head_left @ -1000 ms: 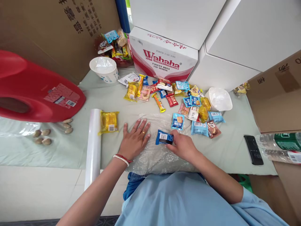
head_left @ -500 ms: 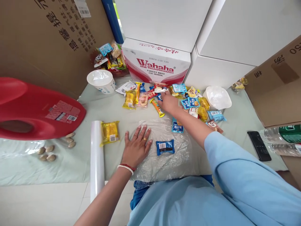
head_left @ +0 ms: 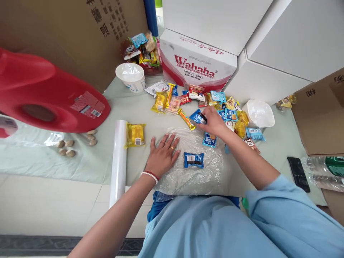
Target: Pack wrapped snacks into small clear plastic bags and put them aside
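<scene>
My left hand [head_left: 163, 156] lies flat, fingers spread, on a sheet of clear plastic wrap [head_left: 174, 181] over the table. Beside it on the wrap is a blue snack packet [head_left: 194, 160] with dark contents. Between the fingertips of my right hand [head_left: 213, 123] is a second blue snack packet [head_left: 198, 116], partly covered by the fingers. Around that hand lie a yellow-orange snack bar [head_left: 186, 119], a blue packet with a biscuit picture [head_left: 209, 139] and a pile of mixed snacks [head_left: 231, 114]. A yellow packet [head_left: 135, 134] sits to the left, against a white roll [head_left: 118, 161].
A paper cup [head_left: 131, 77] and a Wahaha carton [head_left: 196, 61] stand at the back. On the right are a white bowl [head_left: 259, 113], a phone [head_left: 298, 174] and plastic bottles [head_left: 322, 166]. A red jug [head_left: 53, 93] and several brown nuts or stones [head_left: 66, 147] occupy the left.
My right hand has drawn back from the snack pile with a blue packet in its fingers. My left hand stays flat on the wrap. The camera view has shifted.
</scene>
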`<state>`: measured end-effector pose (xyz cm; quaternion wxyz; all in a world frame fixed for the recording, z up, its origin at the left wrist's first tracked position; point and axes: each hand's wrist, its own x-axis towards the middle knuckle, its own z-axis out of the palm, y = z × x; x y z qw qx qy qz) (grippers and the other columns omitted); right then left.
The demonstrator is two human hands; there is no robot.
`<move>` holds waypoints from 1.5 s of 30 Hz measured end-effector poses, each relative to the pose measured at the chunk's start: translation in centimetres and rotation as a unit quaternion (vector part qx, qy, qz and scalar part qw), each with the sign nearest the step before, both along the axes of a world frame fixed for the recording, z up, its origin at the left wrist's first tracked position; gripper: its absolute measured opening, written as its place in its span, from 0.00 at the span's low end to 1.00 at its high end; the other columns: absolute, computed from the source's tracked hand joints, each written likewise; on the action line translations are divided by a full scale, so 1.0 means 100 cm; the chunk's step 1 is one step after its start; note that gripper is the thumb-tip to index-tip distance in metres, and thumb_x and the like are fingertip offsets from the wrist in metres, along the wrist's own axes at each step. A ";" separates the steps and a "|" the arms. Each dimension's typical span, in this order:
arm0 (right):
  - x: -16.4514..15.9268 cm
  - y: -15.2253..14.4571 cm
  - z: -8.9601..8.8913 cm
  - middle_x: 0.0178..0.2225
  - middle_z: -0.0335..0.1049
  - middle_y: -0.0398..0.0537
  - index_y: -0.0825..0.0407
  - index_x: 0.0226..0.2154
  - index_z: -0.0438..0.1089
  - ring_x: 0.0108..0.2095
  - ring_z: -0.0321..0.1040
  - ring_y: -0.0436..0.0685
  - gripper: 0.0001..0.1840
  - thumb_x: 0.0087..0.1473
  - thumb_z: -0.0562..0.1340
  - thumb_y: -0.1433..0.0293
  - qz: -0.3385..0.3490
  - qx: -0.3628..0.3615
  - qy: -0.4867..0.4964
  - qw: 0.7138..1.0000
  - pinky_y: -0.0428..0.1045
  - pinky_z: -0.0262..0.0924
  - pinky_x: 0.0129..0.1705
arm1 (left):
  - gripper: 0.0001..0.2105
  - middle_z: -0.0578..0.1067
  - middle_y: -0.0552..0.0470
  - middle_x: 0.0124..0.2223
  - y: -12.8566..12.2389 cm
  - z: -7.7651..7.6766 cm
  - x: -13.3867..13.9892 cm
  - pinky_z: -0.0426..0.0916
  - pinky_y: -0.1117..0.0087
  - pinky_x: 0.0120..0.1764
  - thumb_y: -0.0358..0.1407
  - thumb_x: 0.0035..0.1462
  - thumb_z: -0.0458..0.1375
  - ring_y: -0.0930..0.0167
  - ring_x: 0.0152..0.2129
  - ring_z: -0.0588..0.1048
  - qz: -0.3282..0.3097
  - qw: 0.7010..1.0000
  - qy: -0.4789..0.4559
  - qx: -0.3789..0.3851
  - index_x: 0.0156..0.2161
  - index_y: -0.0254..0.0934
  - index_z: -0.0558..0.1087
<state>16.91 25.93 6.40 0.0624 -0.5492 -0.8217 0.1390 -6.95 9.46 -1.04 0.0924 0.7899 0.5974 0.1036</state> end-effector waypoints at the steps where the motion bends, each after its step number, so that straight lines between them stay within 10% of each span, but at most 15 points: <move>1: 0.009 -0.014 0.006 0.52 0.69 0.58 0.55 0.51 0.69 0.50 0.69 0.66 0.25 0.52 0.70 0.63 0.004 -0.016 0.017 1.000 0.57 0.64 0.53 | 0.27 0.55 0.49 0.76 0.000 0.000 0.000 0.32 0.36 0.71 0.47 0.73 0.42 0.58 0.73 0.52 0.001 1.000 -0.003 -0.002 0.73 0.47 0.56; 11: 0.007 -0.135 0.019 0.54 0.72 0.55 0.51 0.58 0.66 0.52 0.73 0.64 0.27 0.57 0.69 0.67 0.117 -0.190 -0.048 0.974 0.53 0.64 0.47 | 0.27 0.55 0.49 0.76 -0.001 -0.002 0.002 0.31 0.37 0.71 0.47 0.73 0.42 0.58 0.73 0.53 0.008 1.000 -0.010 0.004 0.73 0.48 0.56; 28: -0.028 -0.159 0.003 0.57 0.69 0.58 0.50 0.63 0.62 0.49 0.76 0.66 0.30 0.61 0.65 0.65 0.080 -0.144 -0.105 0.981 0.54 0.69 0.42 | 0.27 0.55 0.44 0.76 0.001 -0.003 0.000 0.39 0.36 0.70 0.47 0.73 0.43 0.56 0.72 0.55 0.012 1.000 0.000 -0.001 0.72 0.43 0.58; 31: -0.016 -0.161 0.008 0.67 0.59 0.60 0.48 0.69 0.55 0.54 0.73 0.67 0.41 0.59 0.70 0.61 0.080 -0.156 -0.051 0.983 0.56 0.70 0.47 | 0.27 0.55 0.41 0.76 -0.002 -0.004 -0.007 0.41 0.37 0.70 0.46 0.71 0.47 0.54 0.73 0.53 0.034 0.998 -0.028 0.052 0.71 0.42 0.62; 37: 0.056 -0.194 0.003 0.62 0.64 0.59 0.48 0.65 0.62 0.60 0.64 0.65 0.34 0.62 0.66 0.52 0.179 -0.082 0.159 0.968 0.60 0.66 0.58 | 0.24 0.73 0.44 0.66 -0.027 0.006 -0.028 0.40 0.43 0.72 0.33 0.63 0.58 0.57 0.70 0.61 -0.045 0.974 -0.065 0.213 0.63 0.45 0.70; 41: 0.087 -0.223 -0.027 0.56 0.71 0.61 0.52 0.62 0.66 0.54 0.66 0.68 0.30 0.63 0.66 0.57 0.183 -0.044 0.124 0.974 0.64 0.66 0.54 | 0.25 0.83 0.52 0.51 -0.043 0.019 -0.046 0.45 0.48 0.73 0.21 0.55 0.51 0.64 0.64 0.71 -0.201 0.970 -0.100 0.097 0.53 0.44 0.75; 45: 0.086 -0.228 -0.044 0.41 0.76 0.55 0.50 0.51 0.73 0.41 0.69 0.61 0.13 0.69 0.56 0.71 0.113 -0.005 0.205 0.972 0.58 0.67 0.45 | 0.35 0.76 0.50 0.63 -0.054 0.036 -0.063 0.49 0.47 0.72 0.20 0.43 0.49 0.65 0.68 0.65 -0.227 0.964 -0.117 -0.076 0.58 0.42 0.73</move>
